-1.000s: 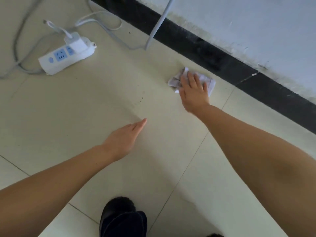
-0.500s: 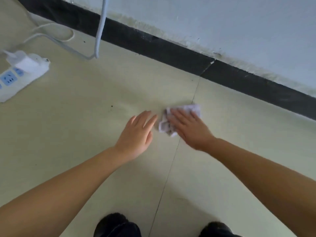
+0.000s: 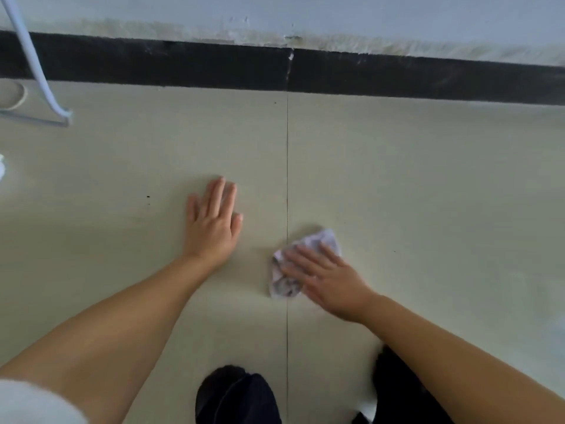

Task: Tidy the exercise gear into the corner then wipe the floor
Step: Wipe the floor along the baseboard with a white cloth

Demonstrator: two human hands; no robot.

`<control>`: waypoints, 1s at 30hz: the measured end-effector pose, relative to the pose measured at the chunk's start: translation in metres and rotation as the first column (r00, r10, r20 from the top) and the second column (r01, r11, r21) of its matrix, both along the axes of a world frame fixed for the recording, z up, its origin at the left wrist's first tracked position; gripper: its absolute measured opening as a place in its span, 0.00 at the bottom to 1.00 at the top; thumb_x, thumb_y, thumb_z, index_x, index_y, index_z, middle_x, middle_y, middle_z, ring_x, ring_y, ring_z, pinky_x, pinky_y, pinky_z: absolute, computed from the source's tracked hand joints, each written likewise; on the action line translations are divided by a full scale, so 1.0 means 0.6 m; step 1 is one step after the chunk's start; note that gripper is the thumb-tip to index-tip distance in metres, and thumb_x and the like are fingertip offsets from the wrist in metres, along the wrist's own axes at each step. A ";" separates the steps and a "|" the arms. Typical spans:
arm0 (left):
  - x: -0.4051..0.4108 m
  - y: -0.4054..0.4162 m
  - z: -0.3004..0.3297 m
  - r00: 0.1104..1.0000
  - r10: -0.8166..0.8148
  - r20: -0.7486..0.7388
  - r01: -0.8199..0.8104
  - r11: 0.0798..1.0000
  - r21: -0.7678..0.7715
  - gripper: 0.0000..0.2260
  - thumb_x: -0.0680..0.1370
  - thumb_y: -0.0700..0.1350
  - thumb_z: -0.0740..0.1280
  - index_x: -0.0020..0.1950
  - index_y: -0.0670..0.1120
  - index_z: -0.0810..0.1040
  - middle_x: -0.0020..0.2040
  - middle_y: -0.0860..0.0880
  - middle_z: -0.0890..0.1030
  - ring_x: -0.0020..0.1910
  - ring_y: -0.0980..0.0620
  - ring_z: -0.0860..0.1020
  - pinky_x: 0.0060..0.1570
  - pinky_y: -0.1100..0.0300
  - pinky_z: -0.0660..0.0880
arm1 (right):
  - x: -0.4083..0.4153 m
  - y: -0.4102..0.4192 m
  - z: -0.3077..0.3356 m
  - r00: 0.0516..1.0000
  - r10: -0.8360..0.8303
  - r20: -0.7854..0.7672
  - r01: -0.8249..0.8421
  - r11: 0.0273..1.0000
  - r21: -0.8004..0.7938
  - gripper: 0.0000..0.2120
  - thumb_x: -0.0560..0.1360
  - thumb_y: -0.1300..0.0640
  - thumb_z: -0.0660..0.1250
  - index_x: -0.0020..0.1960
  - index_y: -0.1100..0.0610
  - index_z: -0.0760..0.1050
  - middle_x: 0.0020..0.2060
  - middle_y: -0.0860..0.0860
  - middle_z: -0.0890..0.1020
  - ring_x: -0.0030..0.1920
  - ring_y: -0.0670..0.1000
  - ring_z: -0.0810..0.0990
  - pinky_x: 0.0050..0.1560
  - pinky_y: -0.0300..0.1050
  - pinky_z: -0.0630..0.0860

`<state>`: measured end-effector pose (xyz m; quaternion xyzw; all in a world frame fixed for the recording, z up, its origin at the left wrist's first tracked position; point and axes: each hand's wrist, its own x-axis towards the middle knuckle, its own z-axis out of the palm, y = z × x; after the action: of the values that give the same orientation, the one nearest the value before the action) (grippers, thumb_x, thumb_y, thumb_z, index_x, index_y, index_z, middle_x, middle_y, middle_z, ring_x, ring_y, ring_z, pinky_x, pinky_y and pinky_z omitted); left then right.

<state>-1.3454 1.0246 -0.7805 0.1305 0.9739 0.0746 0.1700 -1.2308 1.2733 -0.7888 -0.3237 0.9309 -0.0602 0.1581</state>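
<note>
Down low, the right hand (image 3: 328,280) presses flat w/ straight fingers on a crumpled white cloth (image 3: 298,264) — cloth lies on the pale tiled floor (image 3: 428,194), just right of the tile seam. Left hand (image 3: 214,221) rests palm-down, fingers straight, across the seam from the cloth, holding nothing. Black baseboard (image 3: 153,62) runs beyond both hands — dark shoes (image 3: 235,396) nearer the body.

Bare forearms; a white sleeve (image 3: 27,402) at the left arm; 2 dark shoes (image 3: 235,396).
</note>
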 end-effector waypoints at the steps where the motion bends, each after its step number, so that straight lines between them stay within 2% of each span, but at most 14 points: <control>1: 0.000 0.001 -0.004 1.000 0.005 -0.013 -0.005 1.000 -0.011 0.25 0.78 0.51 0.53 0.72 0.41 0.67 0.73 0.40 0.67 0.71 0.43 0.66 0.67 0.39 0.61 | -0.026 0.039 0.000 0.963 -0.269 -0.021 0.269 0.963 0.006 0.24 0.79 0.48 0.50 0.75 0.51 0.61 0.75 0.51 0.63 0.75 0.54 0.60 0.70 0.61 0.62; 3: 0.000 0.001 -0.008 0.999 0.020 -0.028 -0.020 1.000 -0.017 0.25 0.78 0.51 0.52 0.72 0.42 0.66 0.73 0.41 0.67 0.71 0.45 0.64 0.67 0.40 0.61 | -0.081 0.121 0.017 0.604 -0.796 0.034 0.796 0.605 0.028 0.24 0.81 0.47 0.48 0.77 0.50 0.56 0.77 0.52 0.57 0.77 0.54 0.53 0.73 0.60 0.56; 5: -0.004 -0.007 -0.009 0.999 -0.018 -0.027 0.018 1.000 -0.012 0.26 0.77 0.52 0.52 0.72 0.41 0.67 0.72 0.40 0.68 0.70 0.45 0.65 0.65 0.39 0.64 | -0.117 0.157 0.039 0.124 -0.983 0.137 0.987 0.137 0.089 0.25 0.83 0.47 0.47 0.78 0.50 0.50 0.78 0.52 0.50 0.78 0.52 0.45 0.75 0.58 0.46; 6: -0.007 -0.013 -0.007 0.999 -0.042 -0.021 0.041 0.999 -0.022 0.27 0.76 0.53 0.52 0.71 0.41 0.68 0.71 0.40 0.69 0.69 0.44 0.67 0.64 0.39 0.66 | -0.127 0.142 0.045 0.019 -0.990 0.139 0.992 0.036 0.122 0.25 0.83 0.47 0.47 0.78 0.51 0.48 0.78 0.52 0.48 0.77 0.52 0.43 0.75 0.58 0.44; 8: -0.013 -0.015 0.002 0.998 -0.065 -0.026 0.064 0.997 -0.035 0.27 0.76 0.53 0.52 0.70 0.41 0.70 0.71 0.40 0.69 0.67 0.42 0.71 0.63 0.40 0.67 | -0.125 0.065 0.043 0.069 -0.986 0.149 0.985 0.091 0.148 0.27 0.82 0.47 0.47 0.78 0.51 0.45 0.78 0.53 0.44 0.77 0.53 0.40 0.74 0.58 0.41; 10: -0.016 -0.008 0.011 0.999 -0.037 -0.026 0.036 0.999 -0.028 0.25 0.77 0.52 0.56 0.71 0.41 0.69 0.72 0.40 0.68 0.69 0.42 0.69 0.66 0.40 0.64 | -0.080 -0.054 0.035 0.387 -0.904 0.179 0.902 0.412 0.130 0.28 0.80 0.45 0.42 0.78 0.51 0.42 0.77 0.52 0.40 0.76 0.52 0.34 0.74 0.58 0.36; 13: -0.021 0.005 0.012 0.999 -0.009 -0.046 0.007 1.000 -0.030 0.25 0.75 0.48 0.67 0.70 0.40 0.70 0.71 0.38 0.69 0.68 0.39 0.70 0.64 0.39 0.65 | 0.006 -0.209 0.051 0.830 -0.451 0.328 0.468 0.883 0.028 0.28 0.78 0.50 0.38 0.78 0.50 0.41 0.77 0.50 0.38 0.74 0.52 0.29 0.72 0.59 0.30; 15: -0.024 0.005 0.009 0.998 -0.036 -0.042 0.033 0.998 -0.059 0.25 0.74 0.48 0.70 0.67 0.39 0.72 0.68 0.36 0.71 0.64 0.37 0.73 0.60 0.40 0.70 | 0.018 -0.214 0.044 0.901 -0.223 0.371 0.258 0.965 -0.046 0.25 0.82 0.51 0.44 0.78 0.49 0.43 0.77 0.47 0.41 0.74 0.49 0.31 0.72 0.56 0.30; 17: -0.022 0.004 0.007 0.998 -0.036 -0.044 0.032 0.996 -0.082 0.25 0.74 0.48 0.69 0.69 0.39 0.71 0.69 0.36 0.70 0.66 0.37 0.71 0.62 0.40 0.67 | 0.004 -0.156 0.028 0.942 -0.238 0.238 0.264 0.961 -0.087 0.25 0.82 0.49 0.46 0.78 0.49 0.50 0.78 0.47 0.49 0.76 0.49 0.41 0.75 0.59 0.39; 20: -0.018 0.009 0.006 1.000 -0.002 -0.019 0.000 0.996 -0.086 0.27 0.77 0.50 0.65 0.73 0.40 0.65 0.74 0.38 0.63 0.72 0.38 0.63 0.68 0.40 0.58 | -0.018 0.012 0.020 0.713 -0.688 0.135 0.693 0.721 0.006 0.24 0.82 0.48 0.47 0.77 0.49 0.52 0.77 0.49 0.53 0.77 0.49 0.45 0.75 0.57 0.49; 23: -0.018 0.014 0.009 1.000 0.007 0.004 -0.007 0.997 -0.082 0.27 0.77 0.49 0.65 0.73 0.40 0.65 0.74 0.37 0.62 0.72 0.38 0.63 0.67 0.40 0.59 | 0.009 0.219 0.018 0.153 -0.978 0.140 0.968 0.176 0.177 0.27 0.80 0.44 0.46 0.78 0.51 0.53 0.78 0.51 0.49 0.77 0.52 0.45 0.75 0.56 0.46; 26: -0.019 0.018 0.012 0.999 0.033 -0.002 -0.033 0.998 -0.060 0.26 0.76 0.48 0.66 0.71 0.39 0.67 0.73 0.36 0.64 0.71 0.37 0.64 0.66 0.38 0.61 | 0.029 0.276 0.030 -0.284 -0.943 0.172 0.935 -0.232 0.269 0.28 0.80 0.43 0.45 0.77 0.53 0.54 0.78 0.53 0.49 0.77 0.55 0.44 0.74 0.59 0.44; 28: -0.019 0.025 0.016 0.998 0.066 0.022 -0.065 0.996 -0.055 0.25 0.78 0.48 0.64 0.72 0.39 0.65 0.74 0.37 0.61 0.73 0.38 0.60 0.68 0.40 0.59 | 0.010 0.198 0.023 -0.312 -0.933 0.179 0.934 -0.266 0.239 0.25 0.82 0.47 0.47 0.78 0.52 0.51 0.78 0.52 0.47 0.77 0.54 0.43 0.73 0.60 0.44; 30: -0.023 0.032 0.018 0.994 0.102 0.039 -0.100 0.994 -0.050 0.25 0.79 0.50 0.61 0.73 0.40 0.63 0.75 0.38 0.59 0.75 0.40 0.57 0.70 0.43 0.57 | -0.019 0.075 0.022 -0.031 -0.996 0.082 0.996 -0.024 0.085 0.25 0.81 0.49 0.49 0.76 0.52 0.58 0.77 0.54 0.55 0.77 0.55 0.52 0.72 0.64 0.52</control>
<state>-1.3593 1.0440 -0.7695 0.0752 0.9770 0.0626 0.1895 -1.2419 1.3184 -0.7756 0.4443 0.8703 -0.1740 0.1223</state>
